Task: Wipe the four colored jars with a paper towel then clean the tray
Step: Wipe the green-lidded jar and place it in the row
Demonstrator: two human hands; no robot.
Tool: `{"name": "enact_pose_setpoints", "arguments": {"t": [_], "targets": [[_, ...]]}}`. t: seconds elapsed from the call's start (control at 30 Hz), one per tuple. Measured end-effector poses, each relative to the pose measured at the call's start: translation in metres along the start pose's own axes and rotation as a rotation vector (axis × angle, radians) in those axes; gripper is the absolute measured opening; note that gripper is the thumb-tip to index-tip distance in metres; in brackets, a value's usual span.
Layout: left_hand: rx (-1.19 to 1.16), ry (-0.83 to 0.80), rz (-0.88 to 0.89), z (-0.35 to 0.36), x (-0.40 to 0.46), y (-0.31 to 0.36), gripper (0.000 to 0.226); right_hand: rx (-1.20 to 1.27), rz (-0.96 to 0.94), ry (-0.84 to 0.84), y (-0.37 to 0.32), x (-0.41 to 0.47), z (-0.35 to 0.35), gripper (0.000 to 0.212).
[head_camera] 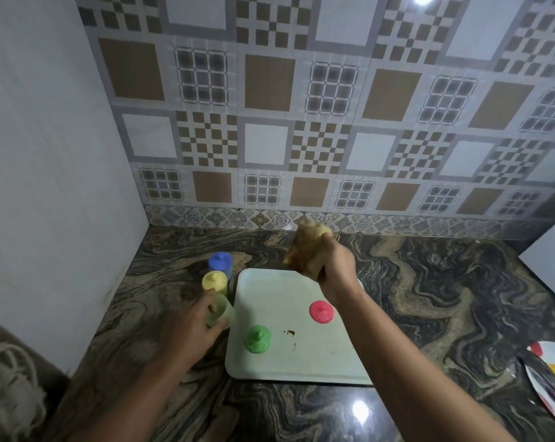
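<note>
Left hand (187, 327) is curling its fingers round a pale, see-through jar (220, 311) at the tray's left edge; whether the jar is standing on the table (445, 282) or lifted, I cannot tell. Right hand (335, 266) is gripping a crumpled, brown-stained paper towel (305, 250) above the tray's far edge.

Risk: the towel is looking soiled already, so further wiping may be smearing rather than cleaning. The reaching arms could also be knocking over the green jar (257, 339) or red jar (321, 311).

Containers: green and red jars are standing on the white tray (285, 291), which is carrying small brown spots. Blue jar (220, 263) and yellow jar (215, 281) are standing on the table just left of it. Contents not visible.
</note>
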State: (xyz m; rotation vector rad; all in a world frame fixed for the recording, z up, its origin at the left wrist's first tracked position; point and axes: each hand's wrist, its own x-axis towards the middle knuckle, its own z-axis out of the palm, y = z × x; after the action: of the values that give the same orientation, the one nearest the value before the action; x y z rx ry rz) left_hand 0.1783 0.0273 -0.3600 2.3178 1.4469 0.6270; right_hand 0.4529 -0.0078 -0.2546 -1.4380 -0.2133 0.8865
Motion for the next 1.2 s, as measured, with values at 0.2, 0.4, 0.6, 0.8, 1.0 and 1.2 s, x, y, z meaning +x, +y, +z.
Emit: {"name": "enact_pose_setpoints", "arguments": {"t": [0.2,0.4,0.6,0.8,1.0,1.2], "targets": [[0.04,-0.02,-0.196,0.005,0.002,-0.003,0.037,-0.054,0.087,-0.078,0.02,-0.011,0.003,0.022],[0.244,-0.041,-0.16,0.017,0.013,-0.015,0.036,-0.104,0.119,-0.061,0.029,-0.011,0.005,0.012],[0.265,-0.044,-0.076,0.036,0.019,-0.031,0.043,-0.121,0.131,-0.064,0.03,-0.011,0.001,0.016],[0.24,0.048,0.159,0.049,0.003,-0.019,0.044,-0.075,0.174,-0.039,0.044,0.0,-0.014,0.017],[0.251,-0.411,0.192,0.073,0.004,0.025,0.071,-0.095,0.208,-0.023,0.055,0.01,-0.02,0.017],[0.34,-0.493,0.14,0.088,0.011,0.023,0.062,-0.213,0.169,-0.015,0.062,0.015,-0.032,0.023]]}}
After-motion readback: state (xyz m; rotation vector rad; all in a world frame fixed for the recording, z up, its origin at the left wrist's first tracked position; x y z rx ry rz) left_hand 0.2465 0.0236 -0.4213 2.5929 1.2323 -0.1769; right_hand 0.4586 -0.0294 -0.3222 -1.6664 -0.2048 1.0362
